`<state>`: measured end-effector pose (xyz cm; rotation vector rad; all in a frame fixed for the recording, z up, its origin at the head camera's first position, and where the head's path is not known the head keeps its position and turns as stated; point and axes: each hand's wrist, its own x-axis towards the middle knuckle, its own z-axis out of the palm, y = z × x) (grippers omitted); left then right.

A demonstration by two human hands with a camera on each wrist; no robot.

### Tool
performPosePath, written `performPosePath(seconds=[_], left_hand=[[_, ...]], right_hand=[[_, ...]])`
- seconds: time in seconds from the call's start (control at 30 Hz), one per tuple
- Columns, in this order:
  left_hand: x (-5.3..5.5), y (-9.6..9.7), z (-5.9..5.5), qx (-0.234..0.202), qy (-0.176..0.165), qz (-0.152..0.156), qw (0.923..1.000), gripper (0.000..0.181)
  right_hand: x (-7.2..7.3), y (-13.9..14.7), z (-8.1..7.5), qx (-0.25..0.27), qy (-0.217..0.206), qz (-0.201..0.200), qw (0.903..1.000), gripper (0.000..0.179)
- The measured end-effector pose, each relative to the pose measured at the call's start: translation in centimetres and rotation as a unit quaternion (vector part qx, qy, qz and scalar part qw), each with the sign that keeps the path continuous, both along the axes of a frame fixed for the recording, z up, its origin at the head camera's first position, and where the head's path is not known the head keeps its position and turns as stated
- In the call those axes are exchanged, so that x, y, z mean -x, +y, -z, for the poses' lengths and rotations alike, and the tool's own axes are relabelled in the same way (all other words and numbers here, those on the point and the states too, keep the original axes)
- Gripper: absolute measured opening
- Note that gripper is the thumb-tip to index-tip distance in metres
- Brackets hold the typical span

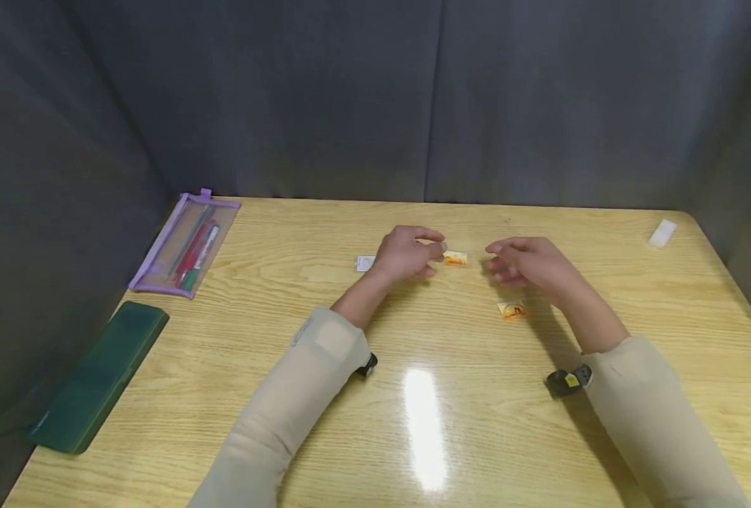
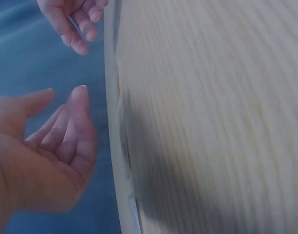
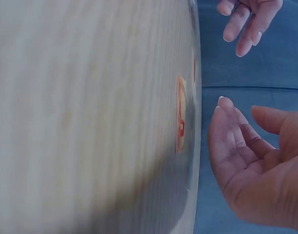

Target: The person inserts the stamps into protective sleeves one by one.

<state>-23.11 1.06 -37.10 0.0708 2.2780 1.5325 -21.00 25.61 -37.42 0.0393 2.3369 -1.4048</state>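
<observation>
My left hand hovers over the table with loosely bent fingers and holds nothing. Close to its fingertips lies a small flat orange-and-white printed piece, stamp-like. Behind the wrist, partly hidden, is a small pale grey-white piece. To the right, my right hand is also raised and bare, its fingers relaxed towards the left hand. Just below it lies a second orange printed piece, seen edge-on in the right wrist view. Both wrist views show the hands apart, thumbs away from the fingers.
A mesh zip pouch with purple edging and pens inside lies at the back left. Nearer stands a dark green case. A white eraser-like block lies at the back right. Dark curtains surround the wooden table.
</observation>
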Motion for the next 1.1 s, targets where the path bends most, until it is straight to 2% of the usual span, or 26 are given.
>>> performPosePath(seconds=[0.17,0.33,0.5,0.6,0.77,0.93,1.1], left_hand=[[-0.6,1.1,0.0,-0.001,0.043,0.028,0.9987,0.036],[-0.8,2.5,0.2,0.046,0.099,0.052,0.9927,0.039],[-0.9,3.6,0.4,0.105,0.134,0.048,0.9842,0.045],[-1.0,3.8,0.2,0.154,0.155,0.037,0.9752,0.047],[-1.1,4.2,-0.1,0.194,0.168,0.036,0.9659,0.047],[-0.9,4.6,-0.2,0.213,0.170,0.047,0.9610,0.050],[-0.6,5.4,0.3,0.233,0.167,0.064,0.9560,0.051]], right_hand=[[-1.3,1.1,-0.2,-0.004,0.010,-0.002,0.9999,0.046],[-2.4,2.4,-0.3,-0.009,0.013,-0.018,0.9997,0.048],[-3.3,3.6,-0.4,-0.007,0.021,-0.039,0.9990,0.052],[-3.8,4.3,-0.4,0.002,0.021,-0.036,0.9991,0.051],[-4.4,5.3,-0.3,0.013,0.019,-0.024,0.9995,0.049],[-4.7,6.0,-0.3,0.019,0.017,-0.023,0.9994,0.054],[-4.8,6.1,-0.2,-0.008,0.018,-0.039,0.9991,0.054]])
